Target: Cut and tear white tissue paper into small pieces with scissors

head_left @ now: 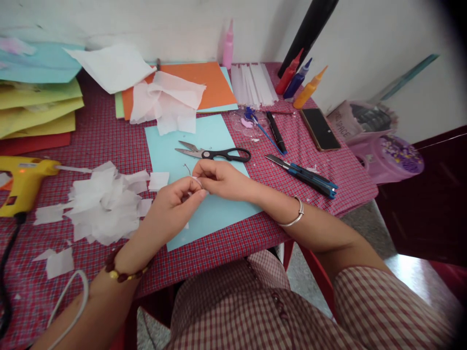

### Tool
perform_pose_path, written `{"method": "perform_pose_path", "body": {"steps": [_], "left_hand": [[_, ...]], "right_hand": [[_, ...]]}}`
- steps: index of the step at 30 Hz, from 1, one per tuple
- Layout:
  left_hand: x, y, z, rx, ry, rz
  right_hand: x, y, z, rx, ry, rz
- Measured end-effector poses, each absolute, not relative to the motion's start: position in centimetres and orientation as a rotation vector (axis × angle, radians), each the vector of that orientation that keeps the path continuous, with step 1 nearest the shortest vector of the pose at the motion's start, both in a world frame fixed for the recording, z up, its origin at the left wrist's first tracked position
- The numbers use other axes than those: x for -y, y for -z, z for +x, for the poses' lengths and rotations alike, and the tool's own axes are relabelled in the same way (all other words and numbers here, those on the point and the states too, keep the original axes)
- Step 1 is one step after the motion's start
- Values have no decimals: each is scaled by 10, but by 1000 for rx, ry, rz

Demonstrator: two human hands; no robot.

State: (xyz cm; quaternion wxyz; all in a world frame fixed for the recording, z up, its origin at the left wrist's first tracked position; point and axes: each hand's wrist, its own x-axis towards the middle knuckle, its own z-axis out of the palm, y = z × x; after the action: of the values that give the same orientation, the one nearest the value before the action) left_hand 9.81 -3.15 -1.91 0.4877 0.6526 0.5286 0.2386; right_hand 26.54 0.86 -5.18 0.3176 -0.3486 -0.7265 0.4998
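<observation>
My left hand (175, 201) and my right hand (219, 177) meet over a light blue paper sheet (204, 141), fingers pinched together on a small white bit of tissue (197, 181) with a thin wire end (187, 168) curling up from it. Black-handled scissors (215, 154) lie on the blue sheet just beyond my hands. A heap of cut white tissue pieces (102, 201) lies left of my left hand.
A yellow glue gun (24, 182) rests at the left edge. A craft knife (302, 175), pens, a phone (320, 129) and glue bottles (297, 80) lie right. Orange card (211, 82), crumpled tissue (166, 102) and stacked coloured paper (36, 107) lie behind. A pink stool (386, 155) stands right.
</observation>
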Motion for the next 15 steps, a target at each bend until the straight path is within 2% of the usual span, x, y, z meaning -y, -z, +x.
{"method": "perform_pose_path", "body": {"steps": [15], "left_hand": [[28, 21, 94, -1323, -637, 1601]], "right_hand": [[-8, 47, 267, 1829, -1313, -846]]}}
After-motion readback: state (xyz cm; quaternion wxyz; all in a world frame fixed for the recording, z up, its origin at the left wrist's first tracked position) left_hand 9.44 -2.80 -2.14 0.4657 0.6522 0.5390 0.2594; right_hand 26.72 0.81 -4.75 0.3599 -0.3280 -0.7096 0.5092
